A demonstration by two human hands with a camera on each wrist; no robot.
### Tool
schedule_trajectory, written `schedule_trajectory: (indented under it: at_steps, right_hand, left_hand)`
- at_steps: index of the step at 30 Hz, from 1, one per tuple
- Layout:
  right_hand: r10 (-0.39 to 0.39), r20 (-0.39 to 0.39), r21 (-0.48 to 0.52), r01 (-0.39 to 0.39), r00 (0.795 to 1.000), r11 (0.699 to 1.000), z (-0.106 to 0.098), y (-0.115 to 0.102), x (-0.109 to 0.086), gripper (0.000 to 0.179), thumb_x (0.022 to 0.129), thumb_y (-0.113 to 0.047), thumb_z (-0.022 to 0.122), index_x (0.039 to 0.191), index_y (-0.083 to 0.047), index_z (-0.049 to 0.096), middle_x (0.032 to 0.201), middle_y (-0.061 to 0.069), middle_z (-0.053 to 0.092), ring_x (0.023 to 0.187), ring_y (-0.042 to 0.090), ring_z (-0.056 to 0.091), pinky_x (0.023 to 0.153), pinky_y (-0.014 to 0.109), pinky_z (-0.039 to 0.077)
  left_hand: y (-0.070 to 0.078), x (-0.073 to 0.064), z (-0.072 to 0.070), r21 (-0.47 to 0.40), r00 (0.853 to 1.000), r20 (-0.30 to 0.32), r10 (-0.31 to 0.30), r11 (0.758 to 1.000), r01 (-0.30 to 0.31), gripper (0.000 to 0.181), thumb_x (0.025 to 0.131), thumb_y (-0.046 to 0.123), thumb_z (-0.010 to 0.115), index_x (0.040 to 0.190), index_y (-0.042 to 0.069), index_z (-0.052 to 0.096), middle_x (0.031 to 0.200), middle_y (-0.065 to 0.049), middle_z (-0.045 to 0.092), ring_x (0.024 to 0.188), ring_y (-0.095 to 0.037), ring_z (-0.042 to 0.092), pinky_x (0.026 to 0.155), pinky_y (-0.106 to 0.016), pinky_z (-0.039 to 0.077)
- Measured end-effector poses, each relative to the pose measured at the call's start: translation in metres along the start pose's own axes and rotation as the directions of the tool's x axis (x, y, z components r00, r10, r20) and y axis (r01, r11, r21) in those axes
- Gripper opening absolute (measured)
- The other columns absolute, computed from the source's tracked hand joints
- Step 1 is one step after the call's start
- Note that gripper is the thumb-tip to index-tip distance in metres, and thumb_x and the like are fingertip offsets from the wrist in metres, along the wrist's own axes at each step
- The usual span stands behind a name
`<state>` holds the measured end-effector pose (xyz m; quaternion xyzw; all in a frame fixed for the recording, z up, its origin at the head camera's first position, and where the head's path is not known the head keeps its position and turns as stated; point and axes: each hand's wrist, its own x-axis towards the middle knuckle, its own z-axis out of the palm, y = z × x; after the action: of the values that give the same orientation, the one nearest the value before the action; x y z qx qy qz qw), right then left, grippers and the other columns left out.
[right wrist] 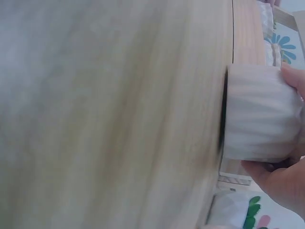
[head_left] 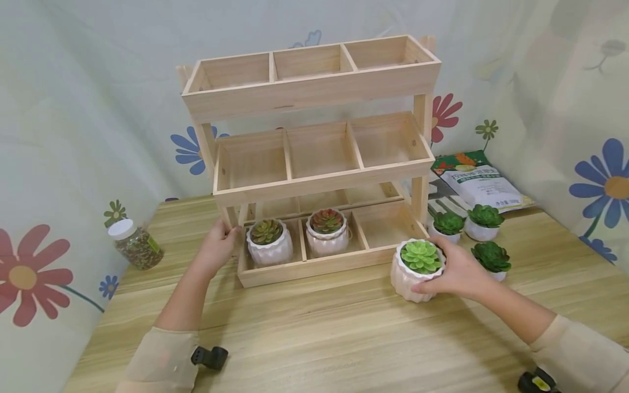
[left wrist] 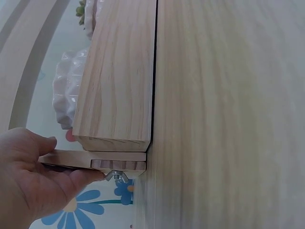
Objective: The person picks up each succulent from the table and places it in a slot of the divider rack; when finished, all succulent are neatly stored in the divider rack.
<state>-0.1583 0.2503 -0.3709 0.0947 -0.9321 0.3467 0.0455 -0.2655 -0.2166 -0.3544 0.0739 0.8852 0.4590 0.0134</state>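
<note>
My right hand (head_left: 460, 271) grips a white ribbed pot with a light green succulent (head_left: 421, 257), thumb in front and fingers at its far side, low over the table by the stand's front right corner. In the right wrist view the pot (right wrist: 262, 112) shows side-on, its base close to the tabletop. With my left hand (head_left: 216, 249) I hold the left leg (left wrist: 66, 158) of a three-tier wooden planter stand (head_left: 314, 183), near a wing nut (left wrist: 116, 176). Its bottom tier bears a potted green-brown succulent (head_left: 269, 243) at left and a potted reddish succulent (head_left: 326, 232) in the middle.
To the right stand several small potted dark green succulents (head_left: 485, 216). Behind them lie a white and green bag (head_left: 484, 183) and some tools (head_left: 448, 204). A white-lidded jar of pebbles (head_left: 136, 245) is at the left. Flowered cloth (head_left: 98, 109) hangs round the table (head_left: 295, 338).
</note>
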Motion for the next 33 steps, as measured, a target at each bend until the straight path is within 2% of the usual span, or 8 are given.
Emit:
schedule_trajectory:
  at_steps: [4, 8, 12, 16, 22, 24, 27, 33]
  right_hand:
    - [0.004, -0.026, -0.008, -0.004, 1.0, 1.0, -0.007, -0.006, -0.001, 0.098, 0.056, -0.048, 0.087, 0.126, 0.004, 0.044, 0.113, 0.022, 0.058, 0.101, 0.035, 0.056, 0.08, 0.052, 0.047]
    - [-0.016, -0.054, 0.057, 0.019, 0.998, 0.998, -0.017, -0.015, 0.005, 0.089, 0.059, -0.041, 0.088, 0.123, 0.004, 0.046, 0.112, 0.02, 0.058, 0.1, 0.032, 0.056, 0.081, 0.048, 0.047]
    - [-0.008, -0.076, 0.161, 0.02, 0.997, 0.987, -0.025, -0.026, 0.019, 0.087, 0.06, -0.035, 0.089, 0.125, 0.002, 0.045, 0.115, 0.017, 0.054, 0.103, 0.029, 0.052, 0.085, 0.047, 0.045]
    - [0.018, -0.12, 0.185, 0.005, 0.993, 0.983, -0.028, -0.035, 0.039, 0.091, 0.06, -0.038, 0.089, 0.128, 0.0, 0.043, 0.119, 0.016, 0.052, 0.107, 0.029, 0.05, 0.088, 0.049, 0.043]
    - [0.05, -0.2, 0.191, -0.011, 0.978, 0.982, -0.015, -0.037, 0.067, 0.091, 0.059, -0.042, 0.088, 0.125, 0.003, 0.043, 0.118, 0.019, 0.051, 0.108, 0.031, 0.049, 0.09, 0.049, 0.042]
    - [0.068, -0.208, 0.197, -0.026, 0.976, 0.98, -0.008, -0.035, 0.074, 0.093, 0.058, -0.044, 0.088, 0.124, 0.003, 0.043, 0.118, 0.019, 0.051, 0.108, 0.032, 0.049, 0.09, 0.049, 0.042]
    - [0.081, -0.219, 0.157, -0.047, 0.972, 0.987, 0.002, -0.028, 0.085, 0.096, 0.057, -0.051, 0.086, 0.124, 0.002, 0.042, 0.117, 0.018, 0.051, 0.107, 0.033, 0.049, 0.09, 0.05, 0.042]
    - [0.024, -0.244, 0.069, -0.008, 0.97, 0.998, 0.019, -0.015, 0.095, 0.092, 0.056, -0.049, 0.087, 0.118, 0.004, 0.044, 0.112, 0.02, 0.054, 0.104, 0.035, 0.051, 0.088, 0.051, 0.042]
  left_hand:
    - [0.0, 0.0, 0.0, 0.013, 1.0, -0.007, -0.002, 1.0, 0.002, 0.045, 0.102, 0.019, 0.035, 0.129, -0.016, 0.028, 0.126, -0.036, 0.041, 0.117, -0.043, 0.042, 0.093, -0.053, 0.04]
    - [0.0, -0.001, -0.001, 0.001, 1.0, -0.006, -0.001, 1.0, 0.001, 0.046, 0.102, 0.018, 0.035, 0.132, -0.015, 0.025, 0.128, -0.036, 0.039, 0.119, -0.045, 0.041, 0.094, -0.054, 0.039]
    - [0.0, -0.001, -0.002, 0.001, 1.0, -0.007, -0.004, 1.0, 0.004, 0.046, 0.102, 0.018, 0.035, 0.132, -0.015, 0.026, 0.128, -0.036, 0.039, 0.119, -0.045, 0.041, 0.094, -0.054, 0.038]
    - [-0.001, 0.0, -0.003, 0.004, 1.0, -0.012, -0.007, 1.0, 0.007, 0.044, 0.102, 0.018, 0.035, 0.13, -0.015, 0.027, 0.127, -0.035, 0.04, 0.118, -0.044, 0.042, 0.093, -0.053, 0.039]
    - [-0.001, -0.001, -0.001, 0.001, 1.0, -0.019, -0.006, 1.0, 0.006, 0.041, 0.101, 0.016, 0.036, 0.128, -0.015, 0.029, 0.124, -0.035, 0.042, 0.115, -0.043, 0.045, 0.092, -0.052, 0.041]
    - [-0.001, -0.001, -0.001, -0.004, 1.0, -0.017, -0.005, 1.0, 0.005, 0.041, 0.101, 0.015, 0.036, 0.128, -0.015, 0.029, 0.124, -0.036, 0.042, 0.115, -0.044, 0.044, 0.092, -0.052, 0.041]
    - [0.0, -0.002, -0.001, -0.007, 1.0, -0.016, -0.006, 1.0, 0.006, 0.04, 0.101, 0.015, 0.037, 0.128, -0.014, 0.029, 0.124, -0.036, 0.042, 0.116, -0.044, 0.044, 0.092, -0.052, 0.041]
    - [-0.001, -0.001, -0.001, -0.002, 1.0, -0.017, -0.007, 1.0, 0.007, 0.039, 0.101, 0.015, 0.037, 0.127, -0.013, 0.031, 0.123, -0.035, 0.044, 0.115, -0.043, 0.045, 0.092, -0.052, 0.041]
